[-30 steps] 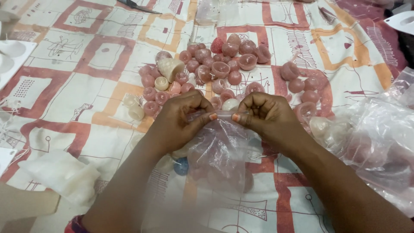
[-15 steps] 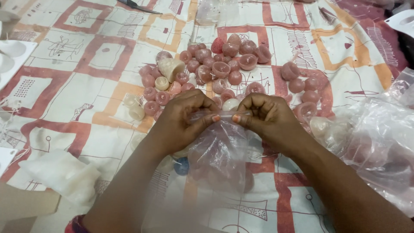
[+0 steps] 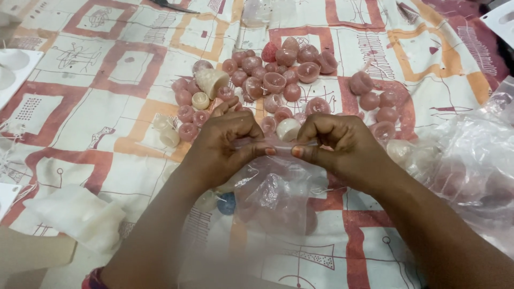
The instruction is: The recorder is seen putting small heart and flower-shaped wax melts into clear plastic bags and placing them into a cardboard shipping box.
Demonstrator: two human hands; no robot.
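My left hand (image 3: 222,147) and my right hand (image 3: 340,144) pinch the top edge of a small clear plastic bag (image 3: 273,192) between thumbs and fingers, thumbnails almost touching. The bag hangs below my hands over the cloth, and pinkish shapes show dimly through it. Just beyond my hands lies a heap of pink wax candles (image 3: 278,80), round and cup-shaped, with a few cream ones (image 3: 201,100) among them. A small blue candle (image 3: 227,203) lies under my left wrist.
A patterned cloth (image 3: 107,107) in white, red and orange covers the surface. Crumpled clear plastic bags (image 3: 471,166) lie at the right. A white wax lump (image 3: 80,217) sits at the lower left, white moulds (image 3: 13,67) at the left edge.
My hands have shifted slightly toward me with the bag's edge, and my left fingers have spread a little. The view has tilted, so the candles sit higher in the frame.
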